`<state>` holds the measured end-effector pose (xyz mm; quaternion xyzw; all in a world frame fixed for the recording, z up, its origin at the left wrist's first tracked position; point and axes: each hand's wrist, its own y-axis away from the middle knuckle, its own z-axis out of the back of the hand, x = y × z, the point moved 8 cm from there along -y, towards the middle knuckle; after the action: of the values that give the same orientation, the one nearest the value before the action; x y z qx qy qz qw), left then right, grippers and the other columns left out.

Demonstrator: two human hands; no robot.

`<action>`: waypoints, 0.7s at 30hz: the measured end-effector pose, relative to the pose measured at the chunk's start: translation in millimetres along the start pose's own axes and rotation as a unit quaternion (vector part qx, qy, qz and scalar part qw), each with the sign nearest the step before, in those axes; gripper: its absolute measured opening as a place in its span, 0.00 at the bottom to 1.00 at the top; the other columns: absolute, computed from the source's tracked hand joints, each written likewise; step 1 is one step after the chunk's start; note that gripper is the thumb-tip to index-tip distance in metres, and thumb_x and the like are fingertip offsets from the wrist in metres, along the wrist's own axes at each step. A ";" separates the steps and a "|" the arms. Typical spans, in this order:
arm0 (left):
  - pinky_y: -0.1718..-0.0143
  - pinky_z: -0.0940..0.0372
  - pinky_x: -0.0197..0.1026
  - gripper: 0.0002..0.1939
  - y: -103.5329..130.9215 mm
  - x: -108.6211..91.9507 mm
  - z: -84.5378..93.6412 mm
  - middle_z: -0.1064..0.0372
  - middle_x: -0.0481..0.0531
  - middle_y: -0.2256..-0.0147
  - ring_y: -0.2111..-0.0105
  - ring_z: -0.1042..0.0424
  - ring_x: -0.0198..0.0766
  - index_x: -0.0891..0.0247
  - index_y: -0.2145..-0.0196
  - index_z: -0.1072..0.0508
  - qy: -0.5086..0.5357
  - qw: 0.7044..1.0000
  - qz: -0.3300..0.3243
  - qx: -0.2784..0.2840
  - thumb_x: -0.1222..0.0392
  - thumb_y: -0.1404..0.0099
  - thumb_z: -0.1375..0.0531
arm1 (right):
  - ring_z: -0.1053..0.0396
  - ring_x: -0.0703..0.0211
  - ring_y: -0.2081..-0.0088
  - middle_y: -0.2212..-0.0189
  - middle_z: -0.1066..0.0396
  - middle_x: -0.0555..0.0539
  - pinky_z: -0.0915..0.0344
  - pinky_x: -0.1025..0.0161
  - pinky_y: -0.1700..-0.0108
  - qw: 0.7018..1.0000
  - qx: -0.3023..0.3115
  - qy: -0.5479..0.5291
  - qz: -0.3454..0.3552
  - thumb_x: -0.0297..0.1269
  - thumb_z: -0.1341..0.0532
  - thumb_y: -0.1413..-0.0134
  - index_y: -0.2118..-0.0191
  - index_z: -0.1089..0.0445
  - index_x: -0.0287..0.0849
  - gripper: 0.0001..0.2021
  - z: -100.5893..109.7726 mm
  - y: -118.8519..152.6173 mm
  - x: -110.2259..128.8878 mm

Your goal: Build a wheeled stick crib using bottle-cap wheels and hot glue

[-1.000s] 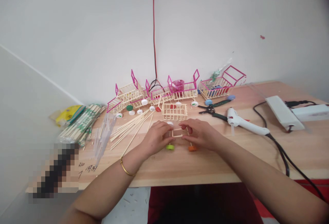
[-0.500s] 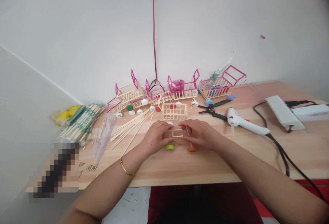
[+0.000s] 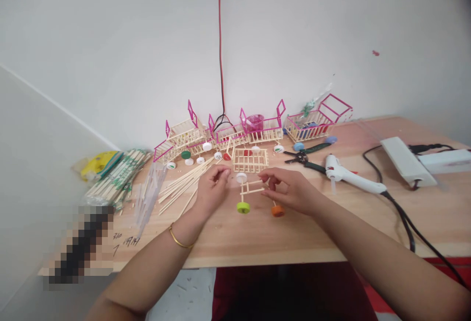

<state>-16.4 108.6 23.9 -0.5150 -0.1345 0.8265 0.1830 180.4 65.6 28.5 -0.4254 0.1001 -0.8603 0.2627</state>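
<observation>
Grips a wheeled stick frame (image 3: 252, 191) mid-worktop (image 3: 279, 245), just in front of a slatted stick basket (image 3: 250, 160), with fingers of the right hand (image 3: 292, 189) closed narrowly about its right end. Keeps the left hand (image 3: 212, 187) near but apart, with fingers drawn close together; impossible to tell whether on anything. Seen on the near side of the frame: a lime-green cap (image 3: 243, 208), with a mark too small to read, and an orange cap (image 3: 277, 211). Visible at left: handwritten black figures (image 3: 125, 240), seemingly "310" first, otherwise unclear, and illegible green print on bagged sticks (image 3: 115, 178).
</observation>
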 end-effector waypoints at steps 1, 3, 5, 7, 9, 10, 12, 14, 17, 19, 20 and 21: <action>0.65 0.36 0.38 0.10 0.0 1.4 2.4 0.29 0.50 0.68 0.69 0.32 0.34 0.63 0.64 0.27 0.012 1.000 0.003 -0.011 0.55 0.35 0.44 | 0.31 0.62 0.71 0.67 0.28 0.48 0.33 0.62 0.65 1.000 -0.002 -0.023 -0.010 0.41 0.38 0.46 0.54 0.32 0.43 0.15 0.7 0.2 -1.4; 0.65 0.36 0.37 0.11 0.3 3.4 5.1 0.30 0.50 0.68 0.70 0.32 0.34 0.63 0.63 0.28 0.033 0.999 0.006 -0.025 0.53 0.35 0.44 | 0.32 0.63 0.71 0.65 0.28 0.47 0.33 0.62 0.66 0.995 -0.006 -0.088 -0.038 0.43 0.37 0.48 0.53 0.32 0.44 0.16 1.5 0.8 -6.3; 0.65 0.36 0.36 0.11 0.5 3.8 5.2 0.31 0.49 0.68 0.70 0.33 0.33 0.62 0.64 0.28 0.044 0.999 0.006 -0.026 0.52 0.35 0.44 | 0.31 0.62 0.70 0.63 0.29 0.46 0.32 0.62 0.67 0.982 -0.013 -0.173 -0.078 0.45 0.36 0.49 0.53 0.32 0.44 0.18 2.1 1.6 -13.7; 0.66 0.36 0.36 0.11 0.5 2.9 3.7 0.32 0.49 0.69 0.71 0.33 0.32 0.63 0.65 0.27 0.046 0.999 0.003 -0.018 0.52 0.35 0.43 | 0.29 0.59 0.65 0.61 0.28 0.45 0.31 0.61 0.65 0.958 -0.025 -0.255 -0.125 0.46 0.34 0.52 0.54 0.32 0.44 0.20 2.4 2.6 -22.0; 0.66 0.37 0.36 0.12 0.2 1.6 1.8 0.31 0.49 0.69 0.71 0.33 0.32 0.63 0.65 0.27 0.045 0.999 0.004 -0.007 0.52 0.35 0.43 | 0.28 0.57 0.63 0.62 0.28 0.45 0.31 0.60 0.63 0.934 -0.036 -0.313 -0.168 0.47 0.33 0.54 0.56 0.31 0.44 0.20 2.6 3.5 -28.5; 0.66 0.37 0.36 0.12 0.0 1.0 1.1 0.31 0.49 0.69 0.71 0.33 0.33 0.63 0.65 0.27 0.046 0.999 0.007 -0.003 0.52 0.35 0.43 | 0.28 0.58 0.64 0.63 0.28 0.46 0.31 0.60 0.64 0.923 -0.042 -0.335 -0.185 0.47 0.32 0.54 0.57 0.31 0.44 0.19 2.8 3.6 -30.6; 0.66 0.37 0.36 0.12 -0.3 -0.2 0.1 0.30 0.50 0.69 0.70 0.33 0.33 0.63 0.65 0.27 0.047 0.999 0.012 0.002 0.52 0.36 0.43 | 0.30 0.61 0.68 0.66 0.28 0.47 0.33 0.62 0.67 0.906 -0.050 -0.366 -0.206 0.47 0.32 0.54 0.58 0.30 0.44 0.19 3.4 3.2 -32.7; 0.67 0.37 0.37 0.12 -0.3 -1.0 -1.5 0.29 0.50 0.68 0.70 0.33 0.33 0.63 0.64 0.27 0.049 0.999 0.018 0.009 0.52 0.36 0.43 | 0.33 0.63 0.72 0.68 0.29 0.48 0.34 0.62 0.68 0.897 -0.058 -0.382 -0.216 0.48 0.32 0.55 0.60 0.29 0.43 0.18 4.2 2.5 -33.3; 0.67 0.37 0.37 0.12 0.1 -1.0 -7.4 0.29 0.52 0.67 0.70 0.32 0.34 0.63 0.63 0.27 0.056 0.998 0.021 0.036 0.52 0.37 0.42 | 0.33 0.63 0.72 0.68 0.29 0.48 0.35 0.61 0.67 0.891 -0.056 -0.388 -0.227 0.49 0.33 0.54 0.61 0.30 0.42 0.18 2.8 2.4 -35.0; 0.68 0.36 0.36 0.13 0.8 -1.3 -11.8 0.29 0.53 0.65 0.70 0.33 0.33 0.63 0.60 0.27 0.070 0.996 0.015 0.055 0.52 0.37 0.42 | 0.33 0.63 0.71 0.68 0.29 0.48 0.35 0.61 0.66 0.891 -0.045 -0.387 -0.233 0.49 0.33 0.54 0.61 0.30 0.42 0.18 0.2 2.9 -36.2; 0.67 0.36 0.36 0.14 1.2 -1.9 -13.5 0.30 0.53 0.63 0.69 0.33 0.33 0.63 0.58 0.28 0.077 0.995 0.010 0.062 0.53 0.37 0.42 | 0.33 0.63 0.71 0.68 0.28 0.48 0.35 0.61 0.66 0.892 -0.039 -0.384 -0.235 0.50 0.33 0.54 0.61 0.30 0.42 0.18 -1.0 3.2 -36.7; 0.67 0.36 0.36 0.15 1.7 -2.9 -15.0 0.30 0.53 0.62 0.69 0.33 0.32 0.63 0.55 0.29 0.081 0.994 0.004 0.069 0.53 0.37 0.41 | 0.32 0.62 0.71 0.68 0.28 0.48 0.35 0.61 0.66 0.894 -0.036 -0.378 -0.238 0.50 0.33 0.54 0.61 0.29 0.42 0.18 -1.8 3.6 -37.2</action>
<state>-1.9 106.2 19.0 -0.5666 -0.0603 0.7903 0.2253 198.9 82.4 0.8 -0.7387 -0.0804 -0.6671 0.0530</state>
